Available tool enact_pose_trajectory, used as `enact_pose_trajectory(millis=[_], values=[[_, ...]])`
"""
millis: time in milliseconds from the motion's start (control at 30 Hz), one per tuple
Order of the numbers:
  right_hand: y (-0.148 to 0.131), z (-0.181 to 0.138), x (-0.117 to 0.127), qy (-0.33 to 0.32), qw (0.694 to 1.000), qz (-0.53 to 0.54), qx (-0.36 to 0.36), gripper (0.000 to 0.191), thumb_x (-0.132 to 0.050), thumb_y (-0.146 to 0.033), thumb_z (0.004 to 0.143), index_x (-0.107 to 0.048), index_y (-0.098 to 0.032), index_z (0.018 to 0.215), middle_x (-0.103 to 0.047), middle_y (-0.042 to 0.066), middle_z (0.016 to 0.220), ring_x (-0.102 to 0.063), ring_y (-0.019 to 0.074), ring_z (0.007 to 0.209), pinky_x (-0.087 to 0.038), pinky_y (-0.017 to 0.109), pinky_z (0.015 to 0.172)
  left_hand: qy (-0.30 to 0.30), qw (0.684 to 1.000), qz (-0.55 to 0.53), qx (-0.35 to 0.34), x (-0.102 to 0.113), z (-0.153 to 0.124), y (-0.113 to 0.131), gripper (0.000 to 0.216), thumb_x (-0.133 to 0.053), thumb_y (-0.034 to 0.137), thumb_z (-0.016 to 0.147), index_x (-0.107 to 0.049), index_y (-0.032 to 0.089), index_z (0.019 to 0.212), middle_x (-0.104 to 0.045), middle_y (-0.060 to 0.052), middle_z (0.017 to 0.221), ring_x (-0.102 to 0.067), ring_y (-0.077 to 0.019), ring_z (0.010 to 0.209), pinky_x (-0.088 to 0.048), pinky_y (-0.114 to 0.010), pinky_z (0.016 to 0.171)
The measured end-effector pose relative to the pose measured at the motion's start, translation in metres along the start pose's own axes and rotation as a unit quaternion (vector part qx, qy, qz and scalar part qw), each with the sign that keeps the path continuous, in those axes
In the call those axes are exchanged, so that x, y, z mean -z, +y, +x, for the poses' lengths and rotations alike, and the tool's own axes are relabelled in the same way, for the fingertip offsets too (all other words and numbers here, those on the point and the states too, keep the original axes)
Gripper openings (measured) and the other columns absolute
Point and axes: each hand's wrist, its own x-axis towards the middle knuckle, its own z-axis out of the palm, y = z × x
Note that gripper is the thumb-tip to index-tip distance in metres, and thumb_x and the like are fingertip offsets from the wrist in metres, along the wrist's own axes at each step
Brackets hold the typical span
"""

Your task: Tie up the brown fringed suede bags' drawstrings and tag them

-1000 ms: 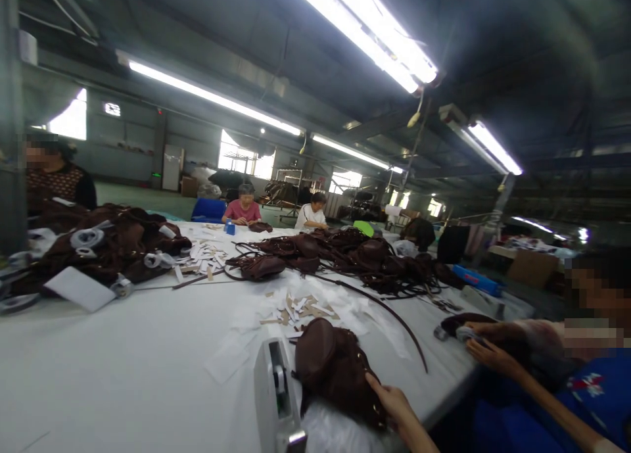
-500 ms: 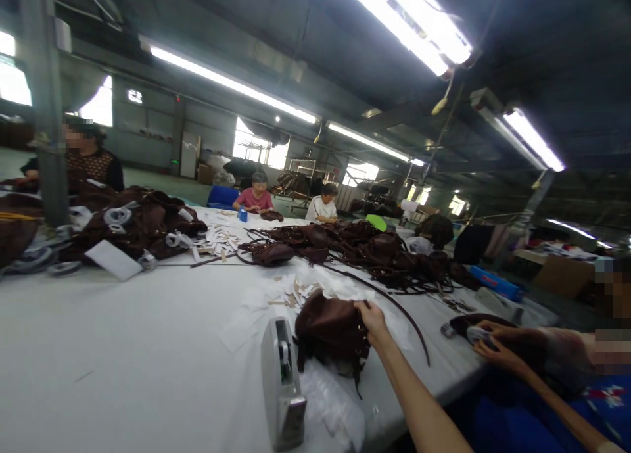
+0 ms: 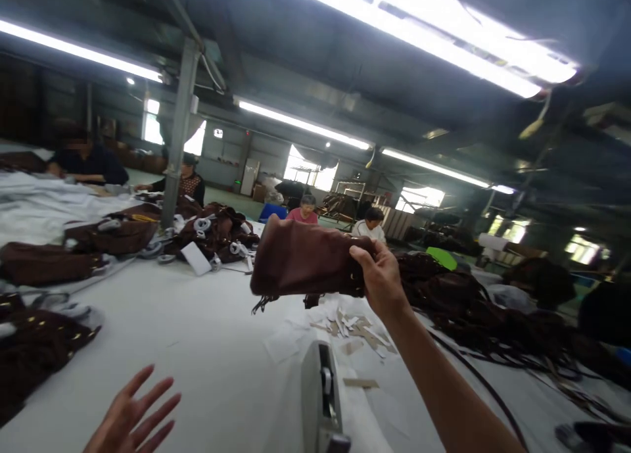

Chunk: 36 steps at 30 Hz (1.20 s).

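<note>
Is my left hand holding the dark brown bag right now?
No, the right hand grips the dark brown bag, while the left hand is open and apart from it.

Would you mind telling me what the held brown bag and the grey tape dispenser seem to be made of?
The brown bag looks like leather or imitation leather, smooth with a soft sheen and slight creases. The grey tape dispenser is probably moulded plastic, fairly matt, judging by its even colour.

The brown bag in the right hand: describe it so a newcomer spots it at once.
Find the white table, then the grey tape dispenser standing on it. Above that in the picture, the right hand grips a brown bag by one end. Unlike the heaped bags on the table, this one is held up.
</note>
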Motion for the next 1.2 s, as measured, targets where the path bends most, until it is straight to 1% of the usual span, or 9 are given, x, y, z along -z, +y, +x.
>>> enact_pose_trajectory(millis=[167,367,467,600,667,833,967,1067,1200], values=[[0.044,-0.105,-0.069,-0.035,0.996,-0.055,-0.055,0.020,-0.063,-0.035,0.073,-0.051,-0.019,0.074,-0.052,-0.006,0.062,-0.047,0.0087,0.054,-0.039,0.018,0.049,0.030,0.998,-0.002,-0.058,-0.024,-0.027,0.023,0.101,-0.060,0.079,0.050,-0.015,0.049,0.136,-0.038,-0.008,0.142,-0.056,-0.0388,0.107,-0.052,-0.053,0.075],[0.139,-0.253,-0.092,-0.203,0.939,-0.106,-0.257,0.016,-0.056,-0.029,0.076,-0.061,-0.016,0.084,-0.067,0.004,0.078,-0.062,0.0190,0.073,-0.047,0.026,0.063,0.132,0.949,0.285,-0.037,0.041,-0.054,-0.020,0.098,-0.065,0.059,0.066,-0.011,0.030,0.142,-0.030,-0.019,0.143,-0.040,-0.0350,0.126,-0.045,-0.047,0.091],[0.154,-0.289,-0.081,-0.231,0.922,-0.168,-0.260,0.024,-0.054,-0.034,0.078,-0.065,-0.016,0.091,-0.070,0.006,0.083,-0.064,0.0216,0.078,-0.047,0.028,0.071,0.129,0.902,0.404,-0.084,0.063,-0.066,-0.036,0.093,-0.060,0.058,0.070,-0.016,0.021,0.142,-0.033,-0.020,0.142,-0.035,-0.0336,0.129,-0.033,-0.047,0.104],[0.148,-0.290,-0.065,-0.252,0.899,-0.251,-0.256,0.032,-0.052,-0.045,0.081,-0.066,-0.018,0.070,-0.069,0.003,0.068,-0.062,0.0202,0.068,-0.044,0.027,0.062,0.142,0.787,0.554,-0.230,0.050,-0.067,-0.029,0.085,-0.062,0.050,0.071,-0.022,0.025,0.142,-0.029,-0.011,0.147,-0.026,-0.0316,0.134,-0.020,-0.050,0.110],[0.147,-0.282,-0.056,-0.216,0.899,-0.287,-0.252,0.035,-0.051,-0.049,0.080,-0.064,-0.020,0.065,-0.066,0.003,0.063,-0.060,0.0199,0.064,-0.043,0.027,0.060,0.094,0.762,0.585,-0.261,0.040,-0.059,-0.027,0.077,-0.059,0.045,0.076,-0.024,0.027,0.142,-0.033,-0.008,0.145,-0.029,-0.0294,0.133,-0.022,-0.048,0.111],[0.164,-0.271,-0.039,-0.093,0.925,-0.316,-0.192,0.030,-0.058,-0.046,0.075,-0.067,-0.021,0.089,-0.069,0.007,0.083,-0.063,0.0249,0.081,-0.046,0.034,0.078,0.023,0.688,0.657,-0.307,0.047,-0.039,-0.046,0.055,-0.038,0.019,0.086,-0.032,0.033,0.139,-0.043,-0.005,0.139,-0.039,-0.0256,0.127,-0.032,-0.047,0.106],[0.176,-0.279,-0.038,-0.161,0.921,-0.308,-0.177,0.032,-0.059,-0.037,0.074,-0.068,-0.020,0.099,-0.069,0.010,0.099,-0.061,0.0282,0.097,-0.045,0.038,0.087,0.089,0.580,0.730,-0.349,0.047,-0.053,-0.062,0.061,-0.042,0.016,0.083,-0.028,0.032,0.140,-0.032,-0.010,0.146,-0.028,-0.0348,0.133,-0.026,-0.059,0.103],[0.173,-0.283,-0.047,-0.192,0.915,-0.299,-0.193,0.041,-0.056,-0.032,0.076,-0.061,-0.021,0.116,-0.069,0.009,0.103,-0.062,0.0278,0.094,-0.044,0.042,0.089,0.011,0.515,0.757,-0.403,0.023,-0.072,-0.076,0.081,-0.058,0.022,0.076,-0.016,0.030,0.144,-0.020,-0.012,0.151,-0.020,-0.0373,0.135,-0.018,-0.058,0.106],[0.161,-0.282,-0.056,-0.257,0.925,-0.194,-0.203,0.045,-0.045,-0.031,0.084,-0.051,-0.023,0.128,-0.068,0.007,0.107,-0.063,0.0236,0.095,-0.046,0.035,0.087,-0.073,0.453,0.809,-0.368,-0.008,-0.072,-0.105,0.090,-0.064,0.006,0.066,-0.024,0.041,0.139,-0.034,-0.010,0.145,-0.032,-0.0366,0.130,-0.022,-0.057,0.103]])
